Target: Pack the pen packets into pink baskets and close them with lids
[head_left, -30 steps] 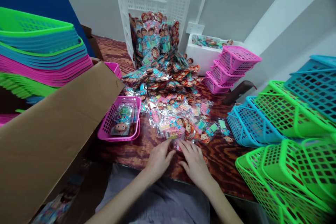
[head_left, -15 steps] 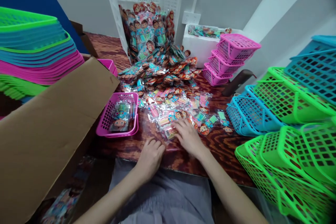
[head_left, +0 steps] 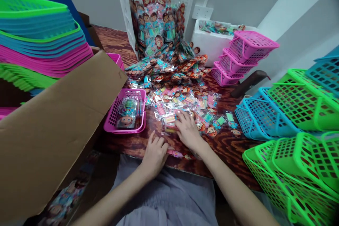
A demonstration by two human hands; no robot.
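Note:
My left hand [head_left: 155, 153] rests at the table's front edge, back upward and fingers apart. Beside its right side lies a small pink packet [head_left: 175, 153], flat on the wood; whether the hand grips its hidden end cannot be seen. Spread over clear packets with coloured sticks [head_left: 171, 128], my right hand [head_left: 187, 130] touches them with slightly bent fingertips. Beyond it, loose cartoon-figure packets [head_left: 182, 95] spread out from a larger heap [head_left: 161, 67]. To the left stands a pink basket [head_left: 144, 114] with packets [head_left: 127, 114] inside, a cartoon face showing on top.
An open cardboard box [head_left: 60, 113] and stacked coloured baskets [head_left: 42, 42] fill the left. Green baskets [head_left: 286, 169] and blue baskets [head_left: 261, 113] crowd the right. At the back are a white crate [head_left: 122, 7], a white foam box [head_left: 205, 49] and stacked pink baskets [head_left: 234, 61].
My left hand has uncurled and its fingers have spread. A pink packet now shows plainly beside it. The right hand's fingers reach further forward over the packets. The camera view has shifted slightly.

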